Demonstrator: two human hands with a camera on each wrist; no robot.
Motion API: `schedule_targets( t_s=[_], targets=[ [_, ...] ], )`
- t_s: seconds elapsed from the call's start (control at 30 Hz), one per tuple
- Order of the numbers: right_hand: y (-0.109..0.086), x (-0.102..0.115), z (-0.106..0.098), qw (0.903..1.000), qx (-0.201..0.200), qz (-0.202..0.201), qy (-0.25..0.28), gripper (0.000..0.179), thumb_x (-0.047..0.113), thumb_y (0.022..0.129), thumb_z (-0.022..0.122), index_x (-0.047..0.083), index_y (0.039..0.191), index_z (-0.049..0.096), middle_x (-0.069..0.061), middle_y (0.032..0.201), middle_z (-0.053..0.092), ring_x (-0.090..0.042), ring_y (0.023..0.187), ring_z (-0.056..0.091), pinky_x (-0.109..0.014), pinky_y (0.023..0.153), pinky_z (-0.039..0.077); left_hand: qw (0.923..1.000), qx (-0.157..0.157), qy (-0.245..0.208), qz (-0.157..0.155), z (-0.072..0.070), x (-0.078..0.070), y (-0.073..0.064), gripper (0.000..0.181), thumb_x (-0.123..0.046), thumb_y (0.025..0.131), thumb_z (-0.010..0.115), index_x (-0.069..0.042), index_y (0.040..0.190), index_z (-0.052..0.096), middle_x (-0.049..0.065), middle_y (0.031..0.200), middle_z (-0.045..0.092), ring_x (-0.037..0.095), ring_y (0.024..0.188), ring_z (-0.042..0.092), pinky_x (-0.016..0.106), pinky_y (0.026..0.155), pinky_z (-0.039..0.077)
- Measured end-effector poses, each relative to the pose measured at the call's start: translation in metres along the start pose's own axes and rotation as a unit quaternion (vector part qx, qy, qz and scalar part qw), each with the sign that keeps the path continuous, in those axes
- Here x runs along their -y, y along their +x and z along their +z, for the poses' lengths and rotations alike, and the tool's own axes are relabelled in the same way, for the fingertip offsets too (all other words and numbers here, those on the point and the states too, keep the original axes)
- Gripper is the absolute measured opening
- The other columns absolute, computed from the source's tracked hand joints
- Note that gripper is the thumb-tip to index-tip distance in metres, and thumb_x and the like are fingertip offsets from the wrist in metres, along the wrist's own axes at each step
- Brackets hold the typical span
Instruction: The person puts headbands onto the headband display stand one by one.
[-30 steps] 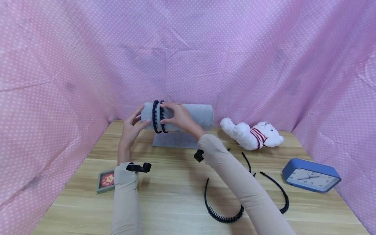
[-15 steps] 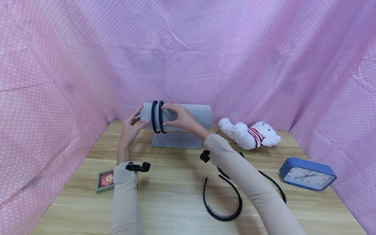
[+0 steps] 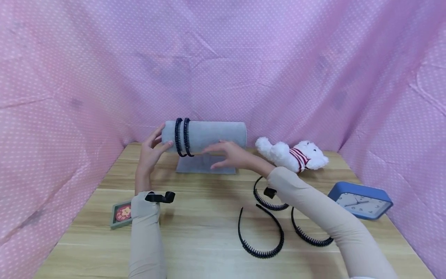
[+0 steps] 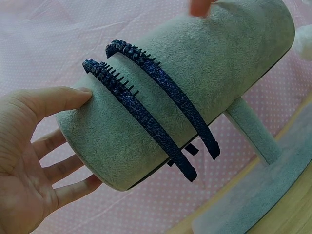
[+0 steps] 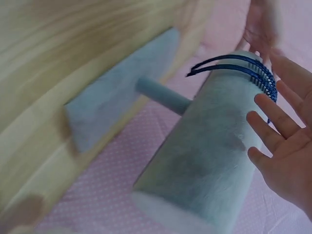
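Observation:
A grey velvety display stand holds its cylinder crosswise on a post and flat base. Two dark toothed headbands sit side by side around the cylinder's left part; their glittery bands show in the left wrist view. My left hand grips the cylinder's left end, thumb on the near side and fingers around the end face. My right hand is in front of the cylinder, right of the headbands, fingers spread and nothing held. In the right wrist view its straight fingers overlap the cylinder.
Three more black headbands lie on the wooden table, one partly behind the right sleeve. At the right are a white plush toy and a blue clock. A small framed picture lies by the left sleeve. Pink dotted cloth hangs behind.
My right hand has let go of the right-hand headband and moved right and toward me, fingers opening. My left hand keeps its hold on the stand's end. The view has shifted slightly.

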State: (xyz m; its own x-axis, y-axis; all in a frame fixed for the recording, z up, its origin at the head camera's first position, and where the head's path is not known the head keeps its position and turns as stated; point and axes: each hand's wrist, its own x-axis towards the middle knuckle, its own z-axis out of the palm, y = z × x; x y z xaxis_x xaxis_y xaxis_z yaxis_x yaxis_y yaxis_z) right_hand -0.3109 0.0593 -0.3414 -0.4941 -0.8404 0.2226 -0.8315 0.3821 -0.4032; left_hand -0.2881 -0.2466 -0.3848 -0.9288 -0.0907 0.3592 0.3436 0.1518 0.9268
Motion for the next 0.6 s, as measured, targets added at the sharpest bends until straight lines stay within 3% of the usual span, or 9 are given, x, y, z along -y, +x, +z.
schedule_targets(
  t_s=[0.13, 0.2, 0.3, 0.5, 0.6],
  targets=[
    [-0.027, -0.005, 0.005, 0.9994, 0.027, -0.018, 0.011, 0.053, 0.022, 0.085, 0.083, 0.007, 0.134, 0.067, -0.010, 0.138, 0.066, -0.029, 0.135, 0.057, -0.053, 0.125, 0.028, 0.9999, -0.003, 0.007, 0.009, -0.002, 0.016, 0.006, 0.067, -0.006, 0.096, 0.069, -0.019, 0.156, 0.043, 0.016, 0.159, 0.043, 0.033, 0.136, 0.045, 0.012, 0.088, 0.052],
    [-0.040, -0.007, 0.010, 0.9986, 0.037, -0.031, 0.024, 0.052, 0.021, 0.084, 0.083, 0.005, 0.131, 0.068, -0.011, 0.136, 0.068, -0.029, 0.131, 0.060, -0.050, 0.120, 0.036, 0.9999, -0.006, 0.009, 0.012, -0.004, 0.023, 0.009, 0.067, -0.008, 0.096, 0.070, -0.023, 0.156, 0.044, 0.012, 0.159, 0.044, 0.031, 0.136, 0.046, 0.012, 0.089, 0.052],
    [-0.060, -0.010, 0.020, 0.9970, 0.057, -0.049, 0.019, 0.047, 0.019, 0.083, 0.084, 0.006, 0.127, 0.071, -0.011, 0.130, 0.071, -0.028, 0.125, 0.064, -0.044, 0.112, 0.048, 0.9998, -0.006, 0.012, 0.017, -0.004, 0.024, 0.009, 0.067, -0.009, 0.095, 0.071, -0.025, 0.155, 0.045, 0.009, 0.159, 0.045, 0.031, 0.135, 0.047, 0.014, 0.090, 0.052],
    [-0.090, -0.010, 0.036, 0.9916, 0.119, -0.039, 0.032, 0.039, 0.017, 0.085, 0.083, 0.008, 0.121, 0.075, -0.004, 0.123, 0.074, -0.024, 0.122, 0.064, -0.042, 0.110, 0.049, 0.9999, -0.007, 0.007, 0.012, -0.003, 0.024, 0.010, 0.067, -0.009, 0.095, 0.071, -0.026, 0.155, 0.046, 0.009, 0.158, 0.046, 0.033, 0.136, 0.046, 0.016, 0.091, 0.052],
    [-0.098, -0.011, 0.042, 0.9899, 0.133, -0.029, 0.042, 0.035, 0.018, 0.085, 0.083, 0.010, 0.118, 0.077, -0.001, 0.118, 0.074, -0.018, 0.116, 0.065, -0.036, 0.104, 0.052, 0.9999, -0.007, 0.009, 0.005, -0.003, 0.023, 0.009, 0.067, -0.008, 0.095, 0.070, -0.025, 0.155, 0.044, 0.013, 0.156, 0.046, 0.031, 0.136, 0.046, 0.014, 0.090, 0.052]
  ],
)
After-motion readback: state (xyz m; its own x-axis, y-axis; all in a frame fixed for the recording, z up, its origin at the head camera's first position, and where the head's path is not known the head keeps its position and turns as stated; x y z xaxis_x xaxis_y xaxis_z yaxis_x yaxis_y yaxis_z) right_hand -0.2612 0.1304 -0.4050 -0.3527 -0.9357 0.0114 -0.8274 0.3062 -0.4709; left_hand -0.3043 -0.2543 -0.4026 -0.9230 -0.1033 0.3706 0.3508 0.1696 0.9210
